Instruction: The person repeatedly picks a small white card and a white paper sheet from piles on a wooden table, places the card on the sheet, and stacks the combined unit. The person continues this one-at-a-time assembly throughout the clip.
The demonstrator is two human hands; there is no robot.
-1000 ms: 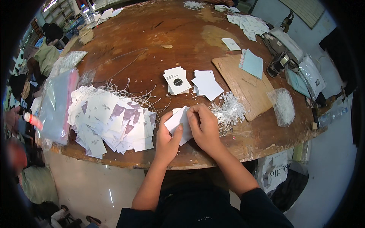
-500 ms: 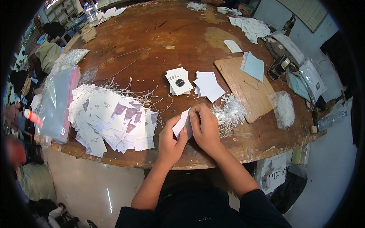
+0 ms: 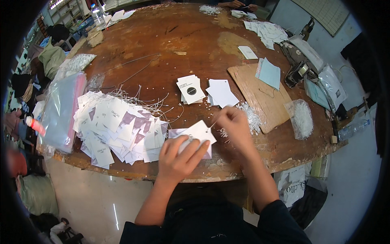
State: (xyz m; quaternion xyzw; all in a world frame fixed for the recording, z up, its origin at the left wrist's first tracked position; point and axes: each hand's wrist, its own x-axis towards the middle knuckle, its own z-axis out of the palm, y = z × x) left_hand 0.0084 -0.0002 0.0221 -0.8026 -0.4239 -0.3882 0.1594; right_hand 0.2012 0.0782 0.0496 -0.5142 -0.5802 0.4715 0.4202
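Note:
My left hand (image 3: 178,158) lies over a white hang tag (image 3: 200,129) near the table's front edge, holding it with fingers spread across its face. A punched hole shows in the tag's upper right corner, and a purple-and-white card (image 3: 207,155) lies under it. With thumb and forefinger closed, my right hand (image 3: 235,126) pinches a thin white string at that hole. Behind my right hand rests a bundle of white tag strings (image 3: 254,118), partly covered by it. Left of my hands spreads a heap of strung tags (image 3: 109,126).
Two stacks of cards, one with a black circle (image 3: 191,90) and one plain white (image 3: 223,93), stand beyond my hands. Rightward are a wooden board (image 3: 260,95), a blue pad (image 3: 268,73) and a bag of strings (image 3: 301,119). Plastic sleeves (image 3: 61,114) lie left. Another person's hands (image 3: 235,4) work opposite.
The card held upright between both hands is now lowered, with a white tag flat on top under my left hand. My right hand has moved right, drawing a string at the tag's hole.

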